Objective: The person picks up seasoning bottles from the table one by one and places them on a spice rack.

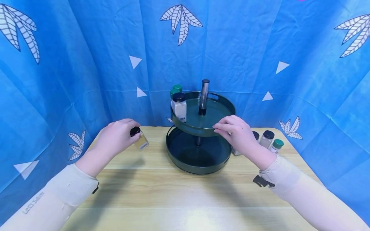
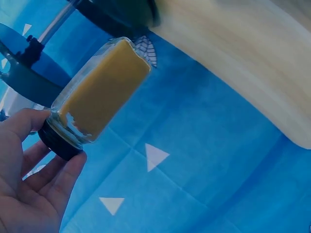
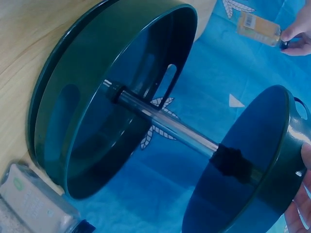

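Observation:
My left hand (image 1: 114,136) pinches the black lid of a clear glass spice jar (image 2: 104,90) with yellow-brown powder. The jar is tilted in the air, left of a dark green two-tier round tray (image 1: 199,162). My right hand (image 1: 238,130) grips the front right rim of the upper tier (image 1: 216,112) between thumb and fingers; part of that grasp is cut off in the right wrist view. At the upper tier's left side stand a black-lidded jar of white contents (image 1: 180,109) and two green-lidded jars (image 1: 177,87), mostly hidden behind it. The lower tier holds nothing visible.
Several more jars, among them a black-lidded one (image 1: 266,139) and a green-lidded one (image 1: 277,146), stand on the wooden table (image 1: 173,199) right of the tray, partly behind my right arm. A metal post (image 1: 204,93) rises through both tiers. Blue curtain (image 1: 115,38) surrounds the table.

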`<state>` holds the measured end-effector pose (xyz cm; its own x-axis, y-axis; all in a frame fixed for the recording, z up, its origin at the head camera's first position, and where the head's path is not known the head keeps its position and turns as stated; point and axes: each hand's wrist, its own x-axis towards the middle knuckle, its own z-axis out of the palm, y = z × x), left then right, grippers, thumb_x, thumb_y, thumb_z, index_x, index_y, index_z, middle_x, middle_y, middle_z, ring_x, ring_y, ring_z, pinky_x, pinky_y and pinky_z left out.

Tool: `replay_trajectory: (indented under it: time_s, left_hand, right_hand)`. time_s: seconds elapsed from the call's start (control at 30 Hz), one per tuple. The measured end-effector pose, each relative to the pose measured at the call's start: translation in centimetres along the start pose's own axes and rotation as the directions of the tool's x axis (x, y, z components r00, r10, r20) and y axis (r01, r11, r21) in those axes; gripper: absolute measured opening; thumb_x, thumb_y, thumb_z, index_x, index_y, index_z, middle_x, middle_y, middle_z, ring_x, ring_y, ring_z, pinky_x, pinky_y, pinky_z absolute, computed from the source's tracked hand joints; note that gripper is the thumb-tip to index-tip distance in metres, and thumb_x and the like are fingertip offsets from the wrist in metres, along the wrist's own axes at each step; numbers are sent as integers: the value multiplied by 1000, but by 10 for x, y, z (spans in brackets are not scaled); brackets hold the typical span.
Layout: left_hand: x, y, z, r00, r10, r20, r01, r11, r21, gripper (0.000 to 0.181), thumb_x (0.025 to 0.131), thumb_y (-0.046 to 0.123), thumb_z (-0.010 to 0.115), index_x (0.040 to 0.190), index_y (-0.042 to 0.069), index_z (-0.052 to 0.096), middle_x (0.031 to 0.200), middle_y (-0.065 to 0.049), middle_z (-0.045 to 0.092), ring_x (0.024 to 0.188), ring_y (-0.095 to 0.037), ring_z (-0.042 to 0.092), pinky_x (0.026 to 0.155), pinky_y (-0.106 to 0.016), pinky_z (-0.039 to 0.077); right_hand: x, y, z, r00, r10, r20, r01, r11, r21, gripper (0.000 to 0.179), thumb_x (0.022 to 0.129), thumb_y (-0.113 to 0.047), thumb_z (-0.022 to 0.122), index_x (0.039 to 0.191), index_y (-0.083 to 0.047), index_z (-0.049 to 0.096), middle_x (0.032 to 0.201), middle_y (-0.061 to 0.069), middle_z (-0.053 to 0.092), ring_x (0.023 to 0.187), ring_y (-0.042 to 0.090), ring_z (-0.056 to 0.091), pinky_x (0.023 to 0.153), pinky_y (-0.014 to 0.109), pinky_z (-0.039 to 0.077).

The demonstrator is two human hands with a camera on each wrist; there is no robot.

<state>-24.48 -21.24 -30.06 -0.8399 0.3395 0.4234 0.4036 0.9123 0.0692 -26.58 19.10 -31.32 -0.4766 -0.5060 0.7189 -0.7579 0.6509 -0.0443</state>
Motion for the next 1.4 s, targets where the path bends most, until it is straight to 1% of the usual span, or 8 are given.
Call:
replay_trajectory:
  time_s: [0.33,0.63,0.8,1.0,1.17,1.4]
  left_hand:
    - [7,20,-14,999,27,-27,-27,1000,-10,23,88,20,77,105,4,74,101,-11,72,87,-29,68,72,-45,58]
    - [13,34,-21,992,91,-87,-95,994,-48,21,89,18,76,105,4,74,100,-11,72,85,-29,69,70,-44,59]
    - [18,40,-28,980,139,-143,-147,988,-50,22,88,18,76,105,3,74,100,-11,73,84,-28,69,68,-43,59]
    - [24,47,-38,964,174,-199,-187,981,-50,23,88,18,77,106,4,75,100,-11,73,84,-27,69,67,-41,59]
    - [28,53,-48,948,207,-243,-229,971,-68,22,88,17,77,106,4,75,97,-11,73,81,-26,69,66,-39,59]
    - [32,60,-58,930,223,-293,-258,963,-85,24,88,16,78,108,5,74,98,-10,73,82,-25,69,68,-40,58]
  right_hand:
    - [0,1,0,1000,-11,-6,11,1000,3,25,76,-5,86,99,-10,80,90,3,70,84,22,61,68,34,54]
    - [0,1,0,1000,-16,-12,16,1000,6,25,76,-5,86,99,-9,80,90,4,70,84,22,61,68,34,54]
    - [0,1,0,1000,-11,-8,11,1000,7,25,76,-5,86,99,-10,80,91,4,71,84,22,61,68,34,53]
    - [1,1,-1,1000,-11,-5,11,1000,9,24,76,-5,86,99,-10,80,90,4,71,84,22,61,68,34,54]
    - [1,1,0,1000,-10,-6,10,1000,9,24,76,-4,85,99,-10,80,90,4,71,84,22,62,68,35,54]
    - [0,1,0,1000,-14,-10,14,1000,5,25,76,-5,86,99,-9,80,90,4,71,84,22,61,68,35,54]
